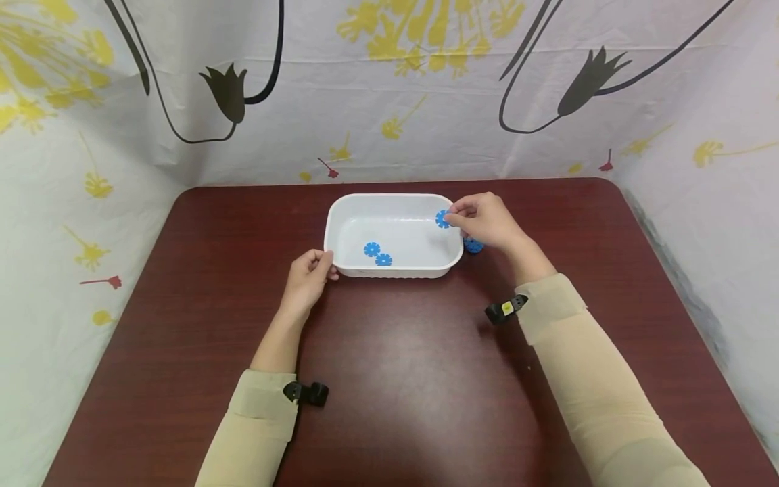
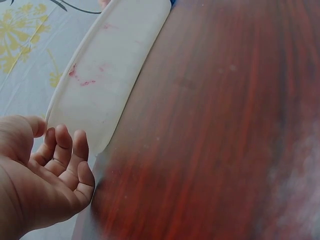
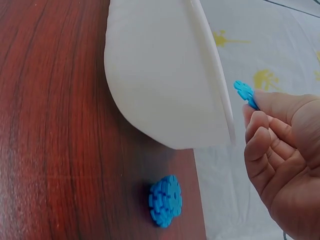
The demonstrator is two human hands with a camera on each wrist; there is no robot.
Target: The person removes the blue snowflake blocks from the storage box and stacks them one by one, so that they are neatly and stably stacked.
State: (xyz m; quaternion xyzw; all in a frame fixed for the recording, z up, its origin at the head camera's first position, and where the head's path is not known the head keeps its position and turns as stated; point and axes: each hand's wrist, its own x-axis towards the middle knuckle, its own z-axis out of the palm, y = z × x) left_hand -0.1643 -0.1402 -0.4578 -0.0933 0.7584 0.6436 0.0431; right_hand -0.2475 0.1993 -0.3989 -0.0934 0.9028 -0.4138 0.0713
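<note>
The tray (image 1: 402, 272) is set near the far edge of the table (image 1: 402, 379); two discs (image 1: 372, 249) are laid in its front, left of centre, a third disc (image 1: 442, 219) is held at its right end, a stack (image 1: 473, 245) placed just outside

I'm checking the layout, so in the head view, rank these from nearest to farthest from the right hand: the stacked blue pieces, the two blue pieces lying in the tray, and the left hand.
1. Stacked blue pieces, right of the tray.
2. Two blue pieces, inside, left of its middle.
3. Left hand, at the tray's near left corner.
</note>
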